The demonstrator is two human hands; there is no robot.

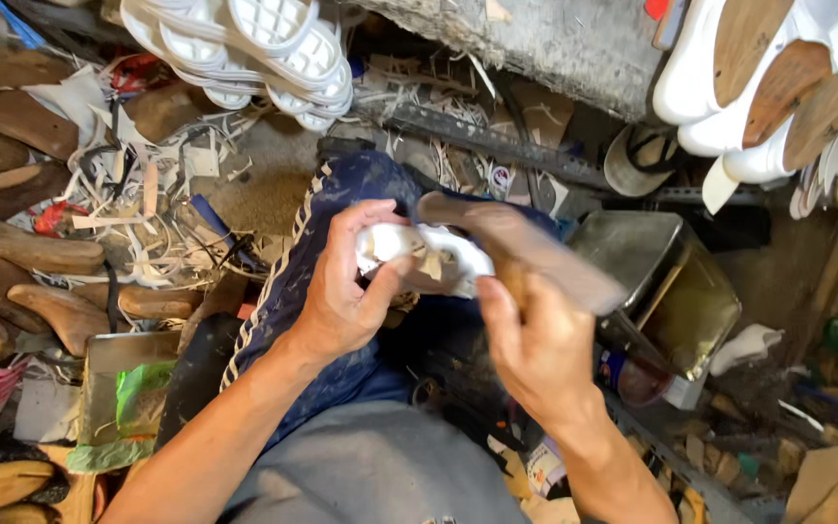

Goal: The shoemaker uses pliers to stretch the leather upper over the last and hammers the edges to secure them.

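Gripped in the clenched left hand (341, 296) over the blue-trousered knee (361, 189), a white, partly finished shoe upper on its last (429, 257) is steadied. It seems light yet stiff, best held round its middle. A blurred wooden-handled hammer (521, 254) is clasped by the right hand (535, 344), just right of the shoe.

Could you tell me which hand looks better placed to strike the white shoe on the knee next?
Probably the right hand: it grips the hammer raised over the white shoe, while the left hand is occupied clasping that shoe.
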